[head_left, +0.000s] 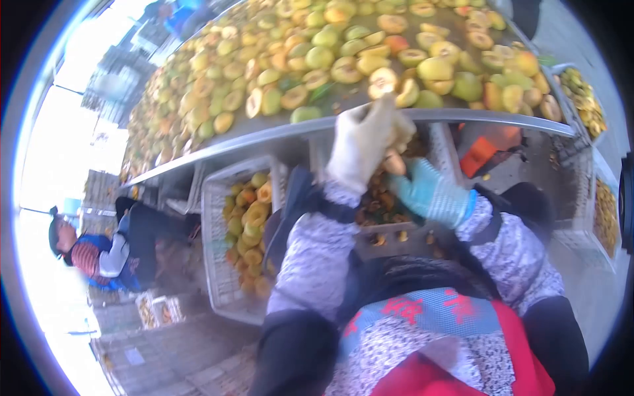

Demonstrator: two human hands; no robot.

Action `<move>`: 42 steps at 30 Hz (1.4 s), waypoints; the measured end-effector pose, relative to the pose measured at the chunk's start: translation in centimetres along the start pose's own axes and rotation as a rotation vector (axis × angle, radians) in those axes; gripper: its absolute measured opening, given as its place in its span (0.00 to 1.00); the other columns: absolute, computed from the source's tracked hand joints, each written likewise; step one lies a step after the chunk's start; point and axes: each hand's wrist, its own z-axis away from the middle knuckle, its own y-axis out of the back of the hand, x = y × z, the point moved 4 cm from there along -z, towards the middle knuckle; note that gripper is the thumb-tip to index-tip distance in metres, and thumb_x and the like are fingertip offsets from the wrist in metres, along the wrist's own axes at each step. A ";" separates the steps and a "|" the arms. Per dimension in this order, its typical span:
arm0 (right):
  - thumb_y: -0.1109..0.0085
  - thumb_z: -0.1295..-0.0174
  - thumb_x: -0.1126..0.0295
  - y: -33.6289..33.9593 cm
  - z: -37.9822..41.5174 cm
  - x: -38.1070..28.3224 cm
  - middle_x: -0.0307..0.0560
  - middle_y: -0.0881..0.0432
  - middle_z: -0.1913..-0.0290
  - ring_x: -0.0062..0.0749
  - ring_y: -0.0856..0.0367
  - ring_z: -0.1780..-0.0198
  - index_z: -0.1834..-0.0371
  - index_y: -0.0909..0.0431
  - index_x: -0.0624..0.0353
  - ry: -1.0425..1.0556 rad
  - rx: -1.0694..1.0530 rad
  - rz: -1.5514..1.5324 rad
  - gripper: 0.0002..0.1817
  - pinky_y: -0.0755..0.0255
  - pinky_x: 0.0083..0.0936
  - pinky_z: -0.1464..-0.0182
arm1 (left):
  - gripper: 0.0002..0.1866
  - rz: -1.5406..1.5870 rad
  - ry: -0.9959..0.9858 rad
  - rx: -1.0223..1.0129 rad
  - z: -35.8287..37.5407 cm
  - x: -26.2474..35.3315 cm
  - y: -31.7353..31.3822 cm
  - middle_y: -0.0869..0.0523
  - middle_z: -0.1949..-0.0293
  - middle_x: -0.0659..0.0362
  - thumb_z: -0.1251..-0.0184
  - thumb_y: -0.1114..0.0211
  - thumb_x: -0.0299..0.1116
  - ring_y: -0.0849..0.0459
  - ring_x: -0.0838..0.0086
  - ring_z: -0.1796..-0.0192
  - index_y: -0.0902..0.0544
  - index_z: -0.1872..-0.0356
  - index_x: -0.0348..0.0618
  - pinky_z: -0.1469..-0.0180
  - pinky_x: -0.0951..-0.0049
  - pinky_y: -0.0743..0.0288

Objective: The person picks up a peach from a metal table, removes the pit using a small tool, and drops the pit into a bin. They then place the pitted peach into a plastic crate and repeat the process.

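At the metal table (489, 117) heaped with fruit (320, 57), a halved piece (383, 80) shows at the fingertips of your white-gloved left hand (360, 145), your blue-gloved right hand (428, 191) is lower, and I cannot tell whether either hand's fingers are clamped or apart.

On my feed, harsh white light floods in from the left, washing out the background there. The long metal-rimmed bench (489, 116) is brightly lit, the space beneath it dimmer. I see the white-gloved left hand (358, 146) blurred, straight edges bowed, and black corners fringed blue.
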 end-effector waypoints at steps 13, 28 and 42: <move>0.50 0.30 0.60 0.4 1.0 -0.5 0.48 0.22 0.78 0.33 0.22 0.81 0.59 0.25 0.68 -0.375 -0.319 -0.235 0.17 0.27 0.31 0.80 | 0.31 -0.069 -0.076 -0.094 0.8 0.6 -0.7 0.17 0.80 0.52 0.27 0.47 0.53 0.20 0.70 0.78 0.18 0.80 0.33 0.72 0.75 0.28; 0.54 0.28 0.59 1.2 1.0 -0.8 0.47 0.22 0.77 0.35 0.21 0.80 0.54 0.25 0.69 -0.261 -0.283 -0.042 0.20 0.24 0.31 0.78 | 0.31 -0.194 -0.101 -0.042 0.7 0.7 -1.8 0.21 0.83 0.48 0.26 0.46 0.50 0.24 0.66 0.83 0.24 0.86 0.35 0.75 0.69 0.29; 0.48 0.30 0.55 0.2 1.3 -0.3 0.42 0.24 0.77 0.30 0.24 0.79 0.56 0.25 0.60 -0.368 -0.458 -0.593 0.17 0.29 0.28 0.78 | 0.22 0.515 0.090 0.069 0.5 -0.5 -2.2 0.28 0.79 0.63 0.28 0.41 0.55 0.28 0.71 0.78 0.29 0.78 0.53 0.75 0.70 0.33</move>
